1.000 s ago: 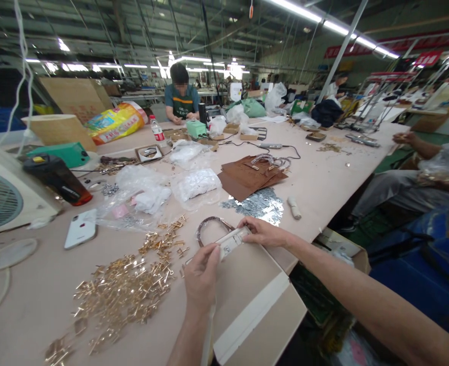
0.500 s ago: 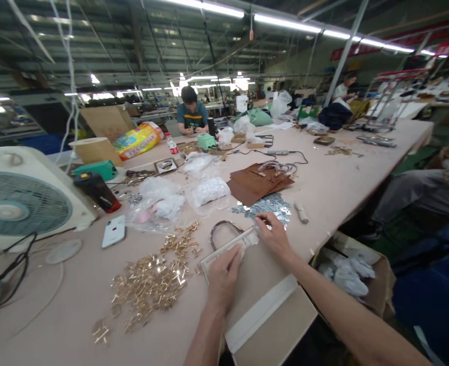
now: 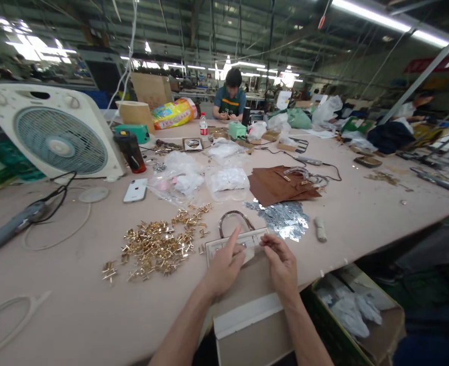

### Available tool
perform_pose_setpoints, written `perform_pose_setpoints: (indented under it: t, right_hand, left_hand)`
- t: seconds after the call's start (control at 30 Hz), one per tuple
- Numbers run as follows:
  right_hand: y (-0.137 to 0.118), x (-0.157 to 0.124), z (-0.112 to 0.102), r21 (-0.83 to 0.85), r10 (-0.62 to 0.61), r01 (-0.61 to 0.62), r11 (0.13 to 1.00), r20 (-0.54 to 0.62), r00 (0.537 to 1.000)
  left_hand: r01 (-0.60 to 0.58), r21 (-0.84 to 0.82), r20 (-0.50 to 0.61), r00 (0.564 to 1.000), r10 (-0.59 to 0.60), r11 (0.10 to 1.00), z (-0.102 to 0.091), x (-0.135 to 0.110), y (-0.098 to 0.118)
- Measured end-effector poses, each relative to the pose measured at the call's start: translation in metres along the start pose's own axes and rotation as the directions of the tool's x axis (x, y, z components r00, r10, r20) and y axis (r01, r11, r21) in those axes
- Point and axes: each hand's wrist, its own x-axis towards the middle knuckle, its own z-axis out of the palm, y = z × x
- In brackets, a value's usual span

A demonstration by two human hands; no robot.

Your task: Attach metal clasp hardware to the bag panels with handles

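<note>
A beige bag panel (image 3: 243,284) lies at the table's front edge, crossed by a white strip (image 3: 247,315). At its far end stands an arched brown handle (image 3: 226,216). My left hand (image 3: 224,267) rests on that far end, index finger stretched out and the other fingers partly bent. Beside it, my right hand (image 3: 281,259) is at the panel's far right corner, thumb and fingertips drawn together; whatever is between them is too small to make out. Gold metal fittings (image 3: 158,249) are heaped to the left. Flat silver plates (image 3: 285,218) lie scattered beyond my right hand.
Brown leather pieces (image 3: 278,185) with more handles lie farther back. Plastic bags (image 3: 228,180), a phone (image 3: 135,190), a dark bottle (image 3: 130,151) and a fan (image 3: 60,137) stand or lie leftward. Below the right edge is a carton (image 3: 384,325). A person (image 3: 230,99) sits opposite.
The view has swung right and tilted down. My left index finger has lifted and straightened. My right hand has turned more upright and closer to the panel's corner.
</note>
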Motion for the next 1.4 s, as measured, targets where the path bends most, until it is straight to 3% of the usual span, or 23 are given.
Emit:
perform_pose_setpoints:
  t: [0.13,0.2,0.3,0.4,0.73,0.87,0.97,1.03,1.13,1.2,1.3,1.4]
  right_hand:
    - [-0.011,-0.005,0.002,-0.165,-0.034,0.087,0.982,0.305,0.952]
    - [-0.017,-0.008,0.007,-0.252,-0.097,0.194,0.948,0.352,0.931]
    - [-0.021,-0.009,0.013,-0.259,-0.191,0.277,0.925,0.313,0.930]
    - [-0.021,-0.007,0.013,-0.229,-0.204,0.275,0.934,0.290,0.935]
    - [-0.008,-0.017,0.007,-0.147,-0.010,0.025,0.989,0.103,0.995]
    - [-0.007,-0.018,0.004,-0.160,0.006,0.018,0.987,0.145,0.989]
    - [-0.009,-0.016,0.002,-0.114,0.083,-0.062,0.991,0.185,0.979]
    - [-0.008,-0.013,0.001,-0.067,0.103,-0.096,0.993,0.104,0.989]
    - [-0.003,-0.009,-0.001,0.045,0.036,-0.031,0.999,-0.117,0.992]
    - [-0.001,-0.009,-0.003,0.105,0.009,0.006,0.995,-0.142,0.990]
    - [-0.004,-0.014,-0.004,0.048,0.005,-0.007,0.999,0.040,0.999]
    - [-0.015,-0.019,-0.001,-0.113,-0.014,0.043,0.993,0.249,0.968]
  left_hand:
    - [0.009,-0.020,0.036,0.999,-0.008,1.000,-0.002,-0.001,0.004]
    - [0.009,-0.030,0.022,1.000,-0.009,0.999,-0.002,-0.002,0.005]
    - [0.013,-0.016,0.006,1.000,-0.013,1.000,-0.004,-0.003,0.004]
    - [0.012,0.020,0.037,0.999,-0.013,1.000,-0.005,-0.004,0.007]
    - [0.123,0.009,0.069,0.990,-0.123,0.992,-0.010,0.000,0.015]
    - [0.149,-0.015,0.137,0.980,-0.145,0.989,-0.014,0.000,0.010]
    - [0.180,-0.125,0.179,0.971,-0.156,0.976,-0.019,-0.002,0.005]
    - [0.186,-0.190,0.202,0.968,-0.147,0.964,-0.023,-0.005,0.003]
    - [0.187,-0.203,0.207,0.968,-0.144,0.961,-0.027,-0.008,0.003]
    - [0.176,-0.163,0.192,0.971,-0.144,0.971,-0.027,-0.009,0.004]
    - [0.135,-0.093,0.160,0.980,-0.119,0.987,-0.026,-0.009,0.006]
    - [0.059,-0.043,0.144,0.988,-0.052,0.997,-0.024,-0.009,0.006]
